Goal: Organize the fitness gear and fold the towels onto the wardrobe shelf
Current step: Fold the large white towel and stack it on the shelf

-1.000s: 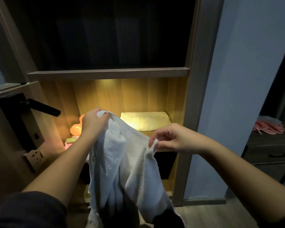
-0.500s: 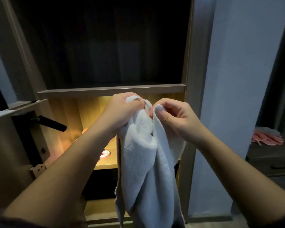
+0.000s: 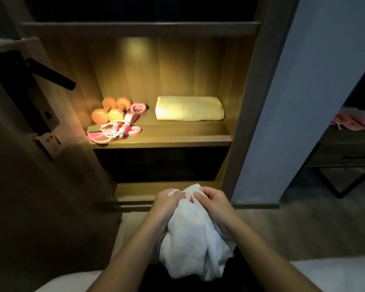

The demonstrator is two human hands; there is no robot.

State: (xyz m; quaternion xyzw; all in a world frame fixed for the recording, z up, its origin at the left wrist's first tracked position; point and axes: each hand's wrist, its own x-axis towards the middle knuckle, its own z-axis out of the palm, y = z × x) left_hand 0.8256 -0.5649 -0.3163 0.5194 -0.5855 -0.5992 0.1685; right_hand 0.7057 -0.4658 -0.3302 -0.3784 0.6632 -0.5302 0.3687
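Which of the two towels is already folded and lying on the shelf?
The yellow towel, folded neatly on the lit shelf. The white towel is bunched and not on any shelf.

white towel point(image 3: 193, 239) bunched hanging, yellow towel point(image 3: 189, 108) folded on shelf point(image 3: 162, 137)

Dim room, warm-lit wardrobe point(image 3: 253, 102).
Pale wall point(image 3: 303, 81) beside it; wood floor point(image 3: 303, 228); dark side table point(image 3: 335, 152) at right.
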